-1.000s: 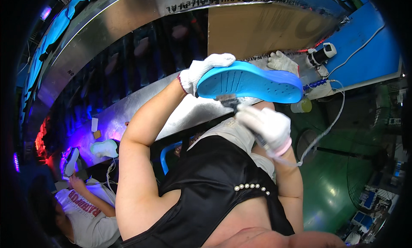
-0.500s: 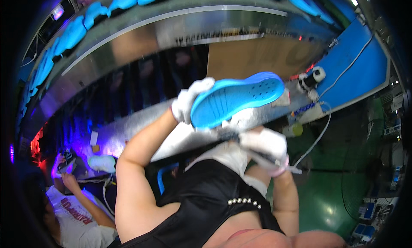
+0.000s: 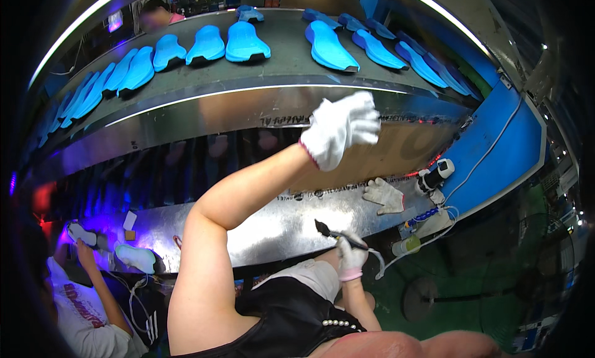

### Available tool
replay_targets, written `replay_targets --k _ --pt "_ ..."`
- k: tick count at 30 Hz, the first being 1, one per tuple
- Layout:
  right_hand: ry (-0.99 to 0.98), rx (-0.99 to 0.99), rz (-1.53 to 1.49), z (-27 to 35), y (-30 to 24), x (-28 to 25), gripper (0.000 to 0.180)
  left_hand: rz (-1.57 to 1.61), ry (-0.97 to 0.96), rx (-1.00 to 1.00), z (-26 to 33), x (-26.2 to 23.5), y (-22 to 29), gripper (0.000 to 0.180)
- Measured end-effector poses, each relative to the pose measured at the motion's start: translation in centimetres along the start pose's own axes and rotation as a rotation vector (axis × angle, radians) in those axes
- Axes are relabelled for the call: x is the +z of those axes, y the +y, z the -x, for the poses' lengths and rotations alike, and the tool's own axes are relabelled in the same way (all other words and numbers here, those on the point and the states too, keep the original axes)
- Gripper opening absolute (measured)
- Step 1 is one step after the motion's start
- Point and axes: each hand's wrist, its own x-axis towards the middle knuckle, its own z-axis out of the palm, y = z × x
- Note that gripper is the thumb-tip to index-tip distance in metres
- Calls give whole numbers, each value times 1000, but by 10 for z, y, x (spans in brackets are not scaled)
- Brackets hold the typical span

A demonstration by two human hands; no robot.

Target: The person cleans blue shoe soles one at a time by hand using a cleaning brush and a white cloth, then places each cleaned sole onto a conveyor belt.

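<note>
My left hand, in a white knit glove, is raised before the near side of the conveyor. It holds nothing, and its fingers are stretched out and slightly apart. Beyond it a blue shoe sole lies on the dark conveyor belt. Lower down, my right hand, also gloved, is closed around a brush with a dark tip pointing up and left. A pale hose trails from near that hand.
More blue soles line the belt. On the metal bench lie a loose glove and a pale sole. A black-and-white device stands by the blue panel. At left, another person's hand is near a shoe piece.
The blue sole held in my left hand has left it, and that hand has moved up and right toward the belt. My right hand has moved left and down, showing the brush clearly.
</note>
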Motion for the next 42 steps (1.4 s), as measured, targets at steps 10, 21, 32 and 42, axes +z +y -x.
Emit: replay_targets --k 10,21,32,42 --pt "-281 218 58 2 87 -7 21 -1543 -257 1111 29 -39 56 17" --pt "-200 270 -155 9 76 -2 27 -2134 473 559 50 -106 169 31" --pt "-202 330 -221 11 70 -10 30 -1972 507 515 58 -102 159 43" --pt "-197 354 -189 0 82 -25 30 -2046 454 561 46 -103 154 39"
